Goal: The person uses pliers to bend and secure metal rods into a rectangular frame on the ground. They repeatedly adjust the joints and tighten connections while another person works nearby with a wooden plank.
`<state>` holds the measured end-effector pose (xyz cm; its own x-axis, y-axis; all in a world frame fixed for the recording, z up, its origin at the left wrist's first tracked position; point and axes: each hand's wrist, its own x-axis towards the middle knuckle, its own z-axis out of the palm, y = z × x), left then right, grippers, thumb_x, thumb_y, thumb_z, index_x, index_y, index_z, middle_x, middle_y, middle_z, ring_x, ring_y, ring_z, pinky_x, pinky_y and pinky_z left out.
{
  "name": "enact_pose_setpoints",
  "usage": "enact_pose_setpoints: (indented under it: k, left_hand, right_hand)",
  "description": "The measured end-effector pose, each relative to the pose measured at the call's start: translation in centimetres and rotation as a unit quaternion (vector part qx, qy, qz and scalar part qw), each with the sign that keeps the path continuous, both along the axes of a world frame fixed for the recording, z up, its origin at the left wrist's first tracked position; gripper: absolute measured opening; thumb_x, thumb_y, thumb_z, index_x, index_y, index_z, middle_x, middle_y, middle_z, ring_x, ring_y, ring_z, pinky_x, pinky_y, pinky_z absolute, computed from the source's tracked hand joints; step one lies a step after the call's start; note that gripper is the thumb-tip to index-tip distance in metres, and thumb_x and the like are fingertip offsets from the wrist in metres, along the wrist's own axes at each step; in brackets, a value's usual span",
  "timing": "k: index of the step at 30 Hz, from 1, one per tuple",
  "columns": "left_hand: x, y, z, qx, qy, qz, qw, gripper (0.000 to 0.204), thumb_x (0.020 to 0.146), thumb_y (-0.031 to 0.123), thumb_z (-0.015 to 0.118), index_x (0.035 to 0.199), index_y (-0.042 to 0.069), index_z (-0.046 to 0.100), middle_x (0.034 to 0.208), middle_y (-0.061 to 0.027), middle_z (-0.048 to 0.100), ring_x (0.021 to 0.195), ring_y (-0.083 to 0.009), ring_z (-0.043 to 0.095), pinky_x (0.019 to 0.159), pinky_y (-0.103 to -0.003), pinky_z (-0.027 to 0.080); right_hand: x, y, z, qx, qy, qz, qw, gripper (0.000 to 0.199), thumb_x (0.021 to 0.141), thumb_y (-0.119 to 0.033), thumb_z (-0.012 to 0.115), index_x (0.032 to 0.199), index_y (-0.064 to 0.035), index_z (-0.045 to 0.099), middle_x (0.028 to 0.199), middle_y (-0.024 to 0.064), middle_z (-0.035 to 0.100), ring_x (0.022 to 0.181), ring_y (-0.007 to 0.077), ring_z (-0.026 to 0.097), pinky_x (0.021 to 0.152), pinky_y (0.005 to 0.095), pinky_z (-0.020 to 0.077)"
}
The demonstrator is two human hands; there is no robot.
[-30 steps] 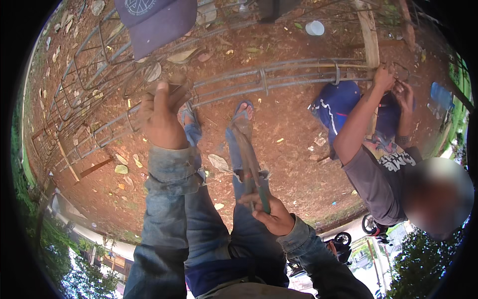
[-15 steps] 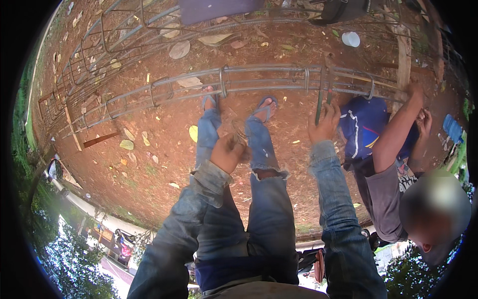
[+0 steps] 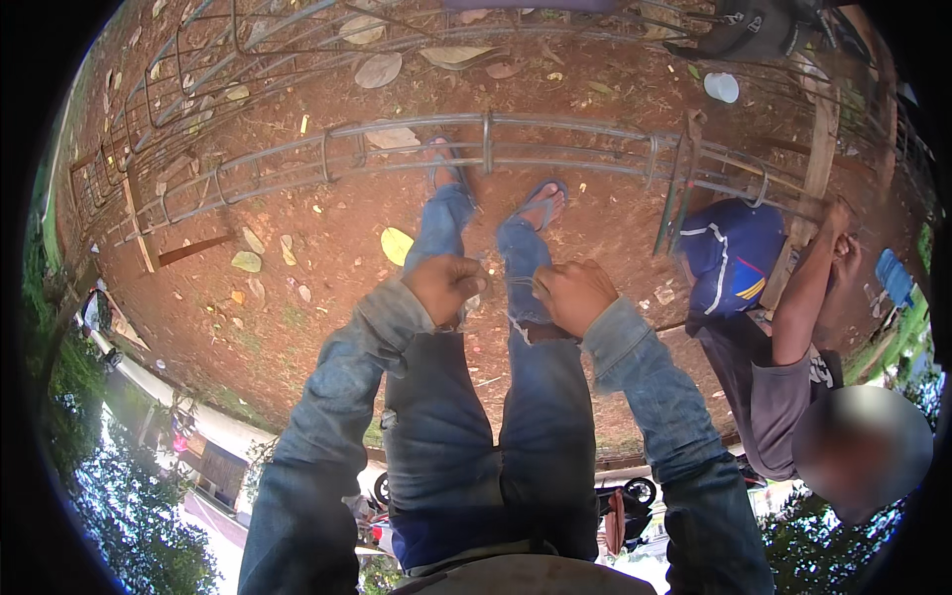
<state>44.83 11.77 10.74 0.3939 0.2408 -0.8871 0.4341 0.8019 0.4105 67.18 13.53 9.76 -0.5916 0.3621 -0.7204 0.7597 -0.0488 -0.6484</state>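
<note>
In front of my knees, my left hand (image 3: 446, 286) is closed with its fingers pinched on thin wire, only faint bits of which show. Just to its right, my right hand (image 3: 577, 296) is also closed, thumb and fingertips together on a thin strand of the wire (image 3: 523, 288). Beyond my sandalled feet a long, narrow rebar cage (image 3: 397, 127) with stirrups runs from left to right. A pair of pincers (image 3: 678, 193) with greenish handles rests against its right part, and neither hand touches it.
A co-worker in a blue cap (image 3: 729, 253) crouches at the right, hands near the cage's end by a wooden post (image 3: 821, 149). More rebar cages (image 3: 188, 79) lie at the far left. A white cup (image 3: 721, 87), a dark bag (image 3: 754, 30) and dry leaves are on the red soil.
My right hand has let go of the pincers and moved left, close to my left hand, where it pinches the wire. The pincers stay at the cage. The view has shifted slightly.
</note>
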Motion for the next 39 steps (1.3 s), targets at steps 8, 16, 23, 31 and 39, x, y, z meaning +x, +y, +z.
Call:
enact_pose_setpoints:
  k: [8,16,23,31,39]
  left_hand:
    - [-1.4,2.4,-3.8,0.284,0.029,-0.251,0.925,0.014,0.075,0.012,0.055,0.086,0.012,0.065,0.082,-0.0117,0.062,0.084,-0.0315,0.058,0.073,-0.041,0.047]
    - [-3.5,5.4,-3.9,0.392,0.084,-0.203,0.893,0.045,0.071,0.024,0.068,0.112,0.01,0.055,0.097,-0.0153,0.059,0.096,-0.0331,0.054,0.084,-0.041,0.043]
    - [-1.5,5.6,-9.5,0.496,0.232,-0.193,0.814,0.06,0.067,0.031,0.073,0.115,0.005,0.05,0.098,-0.0154,0.06,0.092,-0.0303,0.056,0.079,-0.04,0.042]
    - [-0.5,3.9,-12.9,0.631,0.255,-0.116,0.724,0.034,0.065,0.032,0.072,0.087,0.009,0.061,0.076,-0.0072,0.055,0.068,-0.0239,0.055,0.061,-0.037,0.039]
    - [-0.9,3.9,-13.1,0.659,0.244,-0.115,0.703,0.036,0.068,0.033,0.073,0.09,0.007,0.062,0.062,-0.0049,0.05,0.057,-0.0229,0.053,0.05,-0.036,0.04]
  right_hand:
    - [-2.8,-2.9,-1.8,-0.173,0.122,-0.379,0.901,0.019,0.086,-0.018,0.058,0.095,-0.0008,0.059,0.08,0.0065,0.06,0.073,0.0149,0.057,0.066,0.0297,0.047]
    - [-4.3,-6.3,-3.1,-0.253,0.071,-0.534,0.804,0.018,0.092,-0.017,0.048,0.093,-0.0012,0.057,0.079,0.0062,0.06,0.066,0.01,0.053,0.06,0.0241,0.0456]
    - [-7.0,-10.5,-6.5,-0.332,0.074,-0.775,0.533,0.017,0.095,-0.02,0.041,0.093,-0.0054,0.05,0.074,0.0051,0.053,0.063,0.0137,0.051,0.06,0.029,0.0442]
    - [-7.8,-5.1,-9.2,-0.304,0.102,-0.758,0.567,0.018,0.096,-0.022,0.038,0.103,-0.0068,0.045,0.069,0.0004,0.039,0.055,0.0076,0.034,0.045,0.0222,0.0303]
    - [-6.6,-3.8,-10.0,-0.174,0.114,-0.612,0.763,0.023,0.094,-0.018,0.042,0.107,-0.0015,0.051,0.081,0.0081,0.058,0.07,0.0129,0.056,0.061,0.0258,0.0462]
